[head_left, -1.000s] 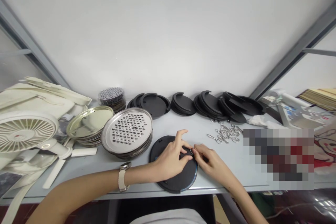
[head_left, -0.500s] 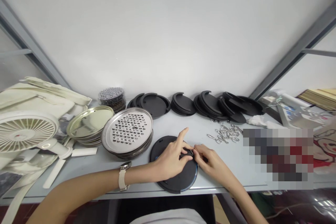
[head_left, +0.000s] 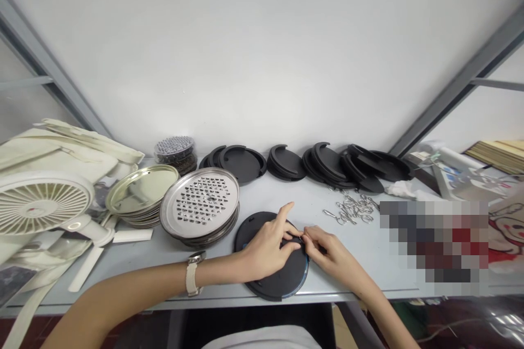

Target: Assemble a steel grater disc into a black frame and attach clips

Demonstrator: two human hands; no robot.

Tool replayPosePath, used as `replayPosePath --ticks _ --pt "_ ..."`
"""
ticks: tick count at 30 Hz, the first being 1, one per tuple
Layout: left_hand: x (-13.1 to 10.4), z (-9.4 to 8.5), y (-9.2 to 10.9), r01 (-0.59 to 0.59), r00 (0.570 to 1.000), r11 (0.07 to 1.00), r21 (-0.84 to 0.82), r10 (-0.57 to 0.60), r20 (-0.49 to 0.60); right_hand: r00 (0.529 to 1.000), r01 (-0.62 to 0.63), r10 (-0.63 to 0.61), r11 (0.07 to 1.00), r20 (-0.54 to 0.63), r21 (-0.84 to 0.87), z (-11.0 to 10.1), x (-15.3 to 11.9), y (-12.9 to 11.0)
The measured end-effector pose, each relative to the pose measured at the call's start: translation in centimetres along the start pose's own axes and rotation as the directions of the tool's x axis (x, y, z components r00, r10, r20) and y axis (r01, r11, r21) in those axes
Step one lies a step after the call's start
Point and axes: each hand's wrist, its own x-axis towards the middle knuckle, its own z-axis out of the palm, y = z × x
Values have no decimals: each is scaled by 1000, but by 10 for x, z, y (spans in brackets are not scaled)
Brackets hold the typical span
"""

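Observation:
A round black plate [head_left: 282, 282] with a blue strip along its right rim lies flat near the table's front edge. Across its top rests my left hand [head_left: 270, 245], index finger raised, thumb and middle finger apart above the surface. At the plate's upper right edge, my right hand [head_left: 331, 251] pinches a small shiny wire piece between thumb and fingertips; its shape is mostly hidden. The left middle finger reaches that same spot. Beyond my right hand lies a loose pile of metal wire loops [head_left: 354, 207].
Stacked perforated metal discs [head_left: 200, 202] stand left of the plate, beside gold-coloured lids [head_left: 141, 188] and a white fan [head_left: 39, 204]. Black round holders [head_left: 243, 163] line the wall. A spiky grey disc stack [head_left: 174, 147] stands behind. At right are a blurred patch and a metal stand [head_left: 470, 182].
Hardly anything differs. The right fingertips have shifted slightly at the plate's edge, and the view has moved a little.

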Motion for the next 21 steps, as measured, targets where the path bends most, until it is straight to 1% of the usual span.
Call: replayPosePath --ticks 7,10,12,15,18,21 --pt "0 -3 4 32 999 999 22 -32 -17 1000 -21 21 999 -5 31 0 0 -3" --pt "-1 -2 5 43 996 999 31 -40 -73 1000 -11 11 1000 -10 21 0 1 -5" --pt "-2 -2 5 46 995 999 25 -44 -89 1000 1 -1 1000 -10 6 0 1 -5" --pt "-3 -2 5 31 997 998 49 -27 -70 1000 16 -16 1000 -4 1 0 0 -5" --pt "-2 -2 4 1 997 994 111 9 -83 1000 21 -21 1000 -2 -6 -1 -1 -3" --pt "0 -2 2 -24 997 987 157 35 -71 1000 28 -28 1000 10 1 -1 0 -2"
